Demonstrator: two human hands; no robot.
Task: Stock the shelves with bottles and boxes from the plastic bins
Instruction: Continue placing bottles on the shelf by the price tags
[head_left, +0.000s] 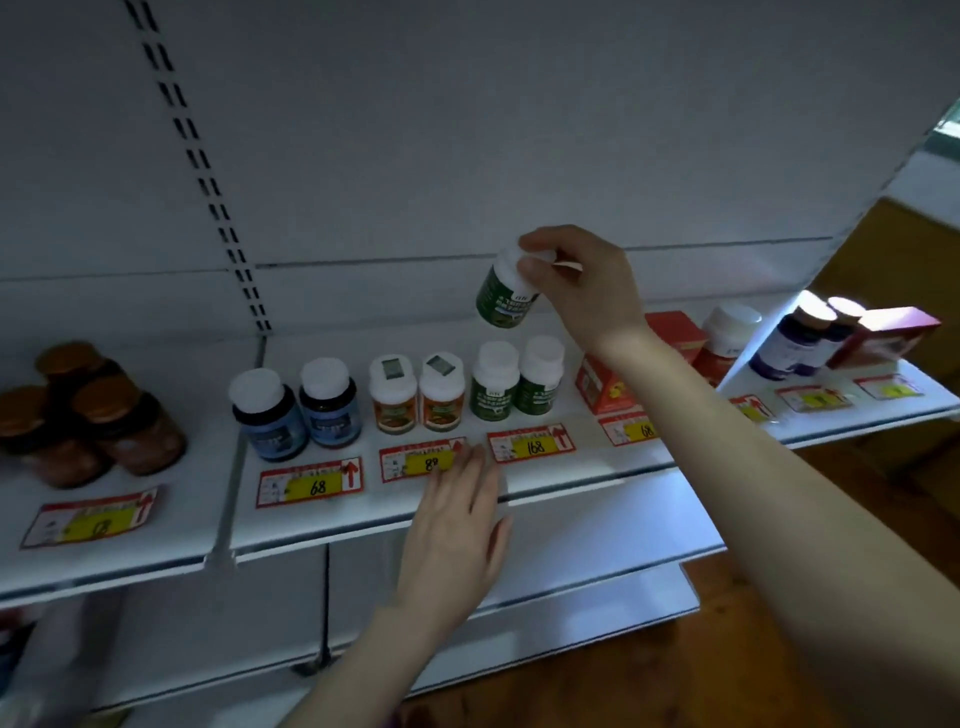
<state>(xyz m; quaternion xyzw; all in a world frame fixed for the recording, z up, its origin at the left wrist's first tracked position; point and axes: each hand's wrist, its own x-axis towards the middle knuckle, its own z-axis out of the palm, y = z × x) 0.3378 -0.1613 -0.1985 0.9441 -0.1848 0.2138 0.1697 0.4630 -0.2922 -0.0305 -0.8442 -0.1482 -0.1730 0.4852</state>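
My right hand (582, 291) grips a green-labelled bottle (506, 299) by its white cap, holding it tilted in the air above two matching green bottles (517, 382) that stand on the white shelf (363, 519). My left hand (457, 525) hovers with straight fingers over the shelf's front edge, its fingertips at the price tag marked 88 (423, 460). It holds nothing. No plastic bin is clearly in view.
Along the shelf stand several brown jars (88, 415), two blue bottles (296, 408), two orange-labelled bottles (415, 395), red boxes (602, 387) and purple bottles (795, 343). A lower shelf (571, 587) juts out below. Wooden floor lies at the right.
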